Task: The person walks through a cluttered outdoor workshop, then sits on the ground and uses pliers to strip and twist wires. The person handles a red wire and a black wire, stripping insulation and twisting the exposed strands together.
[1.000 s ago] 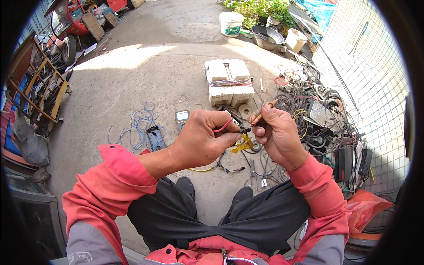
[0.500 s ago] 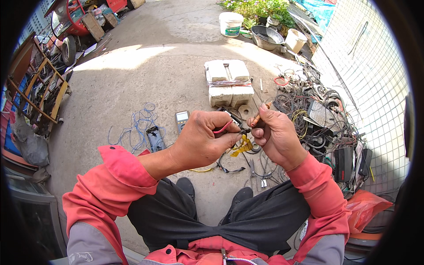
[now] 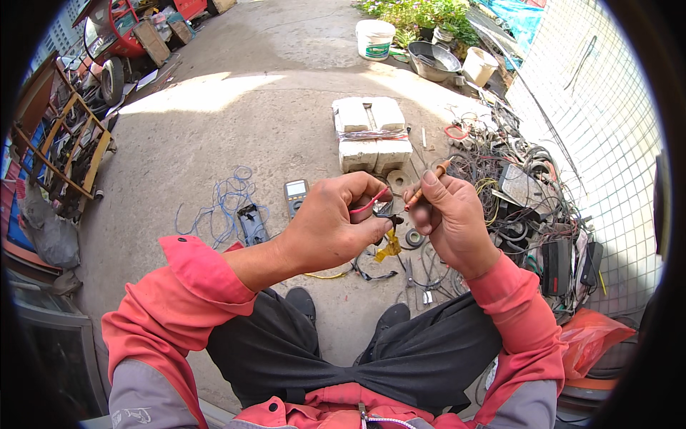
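Observation:
Pinched between the thumb and fingers of my left hand [image 3: 334, 218] is a red wire [image 3: 370, 203]. Beside it, a small dark part [image 3: 396, 221] juts from the fingertips, and a crumpled strip of yellow tape [image 3: 389, 247] hangs below. My right hand [image 3: 451, 222] is closed on a slim orange-brown pen-shaped tool [image 3: 432, 181]. One end of that tool points up and away to the right; its reddish lower end faces my left hand. A narrow space separates the two hands, and the tool is apart from the wire. What the left fingers cover is hidden.
Beyond my hands stand a strapped white foam block [image 3: 370, 132] and a multimeter [image 3: 295, 194]. Blue wire [image 3: 227, 196] lies loose at left, scissors [image 3: 409, 273] and a black tape roll [image 3: 414, 237] near my feet. A tangled cable heap [image 3: 514, 193] borders the right side.
My right hand has moved slightly right, away from the left, and the pen-shaped tool now shows more of its length. The dark part and yellow tape have shifted slightly.

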A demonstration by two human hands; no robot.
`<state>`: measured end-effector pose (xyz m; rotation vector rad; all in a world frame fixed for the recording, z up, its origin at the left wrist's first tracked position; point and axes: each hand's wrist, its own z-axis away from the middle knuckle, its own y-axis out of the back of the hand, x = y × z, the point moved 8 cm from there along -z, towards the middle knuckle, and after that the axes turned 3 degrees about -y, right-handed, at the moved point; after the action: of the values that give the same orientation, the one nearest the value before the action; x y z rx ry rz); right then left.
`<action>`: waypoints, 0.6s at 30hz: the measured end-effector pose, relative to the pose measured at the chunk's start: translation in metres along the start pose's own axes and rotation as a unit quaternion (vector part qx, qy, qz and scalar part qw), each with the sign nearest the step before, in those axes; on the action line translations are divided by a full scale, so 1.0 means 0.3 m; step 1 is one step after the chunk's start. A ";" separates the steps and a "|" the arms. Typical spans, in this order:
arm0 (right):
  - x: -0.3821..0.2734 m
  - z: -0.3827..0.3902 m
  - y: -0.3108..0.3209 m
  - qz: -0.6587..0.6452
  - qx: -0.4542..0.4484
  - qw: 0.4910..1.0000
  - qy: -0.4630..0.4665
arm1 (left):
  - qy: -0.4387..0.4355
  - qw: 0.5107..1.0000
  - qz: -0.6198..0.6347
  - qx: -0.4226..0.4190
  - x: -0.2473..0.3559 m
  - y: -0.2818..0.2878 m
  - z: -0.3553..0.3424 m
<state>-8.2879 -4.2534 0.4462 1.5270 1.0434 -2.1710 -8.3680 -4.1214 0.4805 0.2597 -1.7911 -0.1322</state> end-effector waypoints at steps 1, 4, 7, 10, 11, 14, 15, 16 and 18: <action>-0.004 0.003 -0.003 0.014 0.002 1.000 0.008 | -0.004 1.000 0.010 0.007 0.005 0.001 -0.002; -0.005 0.008 -0.013 0.018 0.055 0.998 0.021 | 0.046 0.997 0.011 -0.059 -0.035 -0.010 -0.008; 0.000 0.004 -0.016 0.016 0.051 0.998 0.024 | 0.055 0.995 0.037 -0.074 -0.048 -0.017 -0.008; 0.006 0.007 -0.014 0.016 0.055 0.998 0.016 | 0.060 0.994 0.030 -0.091 -0.040 -0.022 -0.009; 0.008 0.005 -0.010 0.015 0.057 0.998 0.015 | 0.062 0.993 0.029 -0.096 -0.037 -0.024 -0.008; 0.011 0.001 0.001 0.018 0.062 0.998 0.017 | 0.067 0.991 0.034 -0.108 -0.036 -0.028 -0.007; 0.010 0.001 0.001 0.022 0.063 0.998 0.020 | 0.068 0.991 0.041 -0.111 -0.043 -0.029 -0.008; 0.008 0.002 0.001 0.026 0.064 0.997 0.024 | 0.069 0.990 0.048 -0.114 -0.047 -0.030 -0.009; 0.002 0.005 -0.005 0.039 0.066 0.996 0.036 | 0.119 0.979 0.148 -0.074 -0.067 -0.040 -0.007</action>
<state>-8.2902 -4.2535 0.4464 1.6864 0.8617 -2.1852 -8.3603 -4.1279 0.4595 -0.0968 -1.5518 -0.0209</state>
